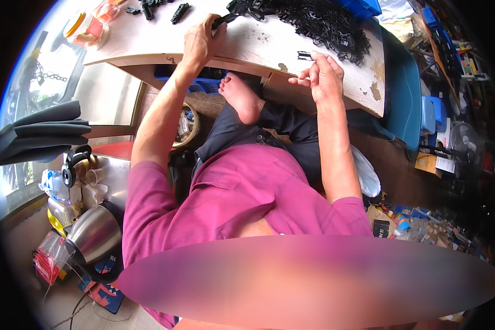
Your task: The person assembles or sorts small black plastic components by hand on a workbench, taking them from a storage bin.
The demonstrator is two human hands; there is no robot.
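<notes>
My left hand (pixel 201 43) is closed at the table's front edge, gripping a black plastic part (pixel 224 21) that points away to the right. Farther right, my right hand (pixel 325 77) pinches a small black clip-like piece (pixel 304 55) between thumb and fingertips, the other fingers curled. Beyond the hands spreads a large heap of small black plastic pieces (pixel 335 33). Several more black parts (pixel 180 13) lie apart at the far left of the table. The exact kind of these parts is too small to tell.
The worn white table (pixel 253 41) has a jar (pixel 85 28) at its left. A blue bin (pixel 363 6) stands behind the heap. At right is a teal chair (pixel 401 93). A steel kettle (pixel 96 234) stands lower left; a blue crate (pixel 206 82) sits under the table.
</notes>
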